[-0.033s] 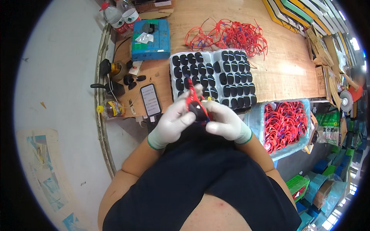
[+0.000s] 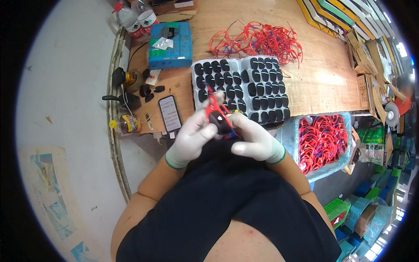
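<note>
A red sunglasses frame (image 2: 213, 107) with blue parts and a dark lens (image 2: 223, 125) is held in front of my body. My left hand (image 2: 192, 139), in a white glove with a green cuff, pinches it from the left, thumb at the lens. On the other side my right hand (image 2: 257, 139), gloved alike, has curled fingers against the frame's right part; its thumb stands a little off the lens. Just beyond both hands is a pale tray (image 2: 238, 66) filled with rows of black lenses (image 2: 267, 89), partly covered by the left fingers.
Red frames lie in a tangled heap (image 2: 273, 40) on the wooden table (image 2: 323, 87). More fill a lined blue crate (image 2: 348, 123) at right. Leftward are a phone (image 2: 170, 114), a blue box (image 2: 171, 54), bottles (image 2: 128, 19) and a few loose black pieces (image 2: 159, 88).
My left hand has shifted slightly left and down, taking the red frame with it. The gap between my right thumb and the lens has widened a little.
</note>
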A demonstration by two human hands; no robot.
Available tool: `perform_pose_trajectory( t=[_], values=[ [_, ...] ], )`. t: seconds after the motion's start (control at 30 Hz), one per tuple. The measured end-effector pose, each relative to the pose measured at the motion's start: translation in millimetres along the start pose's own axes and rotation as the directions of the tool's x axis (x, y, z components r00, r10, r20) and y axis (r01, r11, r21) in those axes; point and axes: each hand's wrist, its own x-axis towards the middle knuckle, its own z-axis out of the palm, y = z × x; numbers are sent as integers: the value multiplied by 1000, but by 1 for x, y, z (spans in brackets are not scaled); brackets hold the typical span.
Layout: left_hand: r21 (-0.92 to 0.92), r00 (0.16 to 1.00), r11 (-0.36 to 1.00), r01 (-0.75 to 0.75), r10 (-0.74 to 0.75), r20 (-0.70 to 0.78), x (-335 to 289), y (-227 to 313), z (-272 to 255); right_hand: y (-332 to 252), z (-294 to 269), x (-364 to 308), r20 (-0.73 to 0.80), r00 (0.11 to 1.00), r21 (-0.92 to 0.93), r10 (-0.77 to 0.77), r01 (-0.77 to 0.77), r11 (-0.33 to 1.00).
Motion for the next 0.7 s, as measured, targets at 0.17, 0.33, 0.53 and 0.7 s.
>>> perform_pose_trajectory(
  t=[0.17, 0.33, 0.53, 0.7],
  values=[
    [-160, 993, 983, 93, -104, -59, 17, 29, 5, -31, -6, -1, 102, 978, -16, 182, -181, 983],
    [190, 911, 919, 345, -377, 170, 81, 62, 16, -41, -36, -16, -15, 986, -90, 168, -169, 982],
    [649, 933, 675, 350, -314, -176, 251, -52, -84, -11, -132, -46, -609, 790, -264, 67, -281, 923],
    [310, 664, 657, 688, -395, -635, 367, -122, -164, 40, -258, -90, -772, 636, -542, -5, -654, 527]
  ],
)
